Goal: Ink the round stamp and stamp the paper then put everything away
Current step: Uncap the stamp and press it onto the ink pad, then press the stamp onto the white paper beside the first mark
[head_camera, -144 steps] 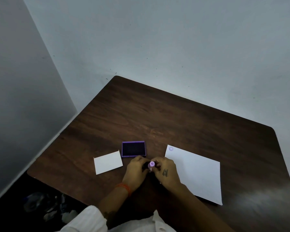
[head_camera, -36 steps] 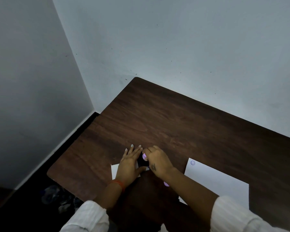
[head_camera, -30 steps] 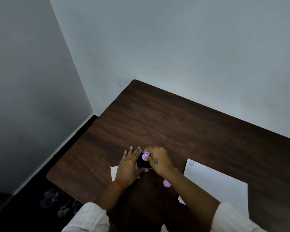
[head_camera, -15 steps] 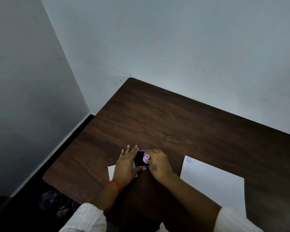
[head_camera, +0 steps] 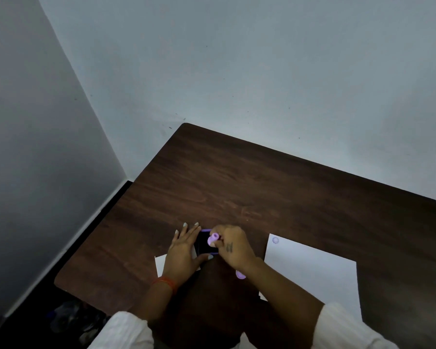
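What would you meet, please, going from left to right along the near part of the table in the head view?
Small white card → left hand → ink pad → round stamp in the right hand → stamped mark on the paper's corner → white paper.

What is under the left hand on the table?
The left hand lies flat on a small white card and touches the purple ink pad. Only the card's left part and the pad's dark middle show; the rest is covered.
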Motion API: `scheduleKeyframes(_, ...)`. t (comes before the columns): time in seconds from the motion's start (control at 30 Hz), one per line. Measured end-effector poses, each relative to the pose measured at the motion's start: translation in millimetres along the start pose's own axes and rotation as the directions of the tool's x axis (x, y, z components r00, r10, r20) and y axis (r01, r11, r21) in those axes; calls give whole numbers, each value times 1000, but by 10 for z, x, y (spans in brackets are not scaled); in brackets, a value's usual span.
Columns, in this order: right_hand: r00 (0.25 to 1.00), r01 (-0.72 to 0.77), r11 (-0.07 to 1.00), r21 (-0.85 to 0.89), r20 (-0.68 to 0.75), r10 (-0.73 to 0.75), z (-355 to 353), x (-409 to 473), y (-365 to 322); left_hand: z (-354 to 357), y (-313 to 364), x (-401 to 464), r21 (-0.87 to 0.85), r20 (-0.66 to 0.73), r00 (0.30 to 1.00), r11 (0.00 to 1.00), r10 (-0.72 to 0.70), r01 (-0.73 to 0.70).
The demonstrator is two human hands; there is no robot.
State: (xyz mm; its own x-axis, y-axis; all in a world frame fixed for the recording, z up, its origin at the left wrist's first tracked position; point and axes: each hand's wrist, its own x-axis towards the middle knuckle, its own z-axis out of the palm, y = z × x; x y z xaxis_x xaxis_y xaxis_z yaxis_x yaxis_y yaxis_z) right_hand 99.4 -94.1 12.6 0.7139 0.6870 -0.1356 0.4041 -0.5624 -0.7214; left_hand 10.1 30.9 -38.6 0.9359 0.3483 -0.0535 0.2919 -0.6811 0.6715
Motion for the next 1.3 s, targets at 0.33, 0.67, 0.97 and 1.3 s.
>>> scheduleKeyframes(0.33, 795, -207, 0, 978, 168, 583, -707, -627, 446, -50, 106, 4, 6, -30, 998, 998, -57, 58)
scheduleKeyframes(0.67, 783, 21, -378, 925, 221, 582, -961, -941, 726, 316, 989, 269, 55, 129, 933, 937, 335, -344)
scheduleKeyframes(0.97, 752, 1, -160, 987, 105, 650, -971, -903, 919, 699, 1100, 545, 158, 393, 853, 889, 342, -429)
scheduleKeyframes(1.3, 716, -348, 863, 367, -490, 497, -718, -663, 1044, 780, 933, 615, 222, 462, 819, 850, 340, -478)
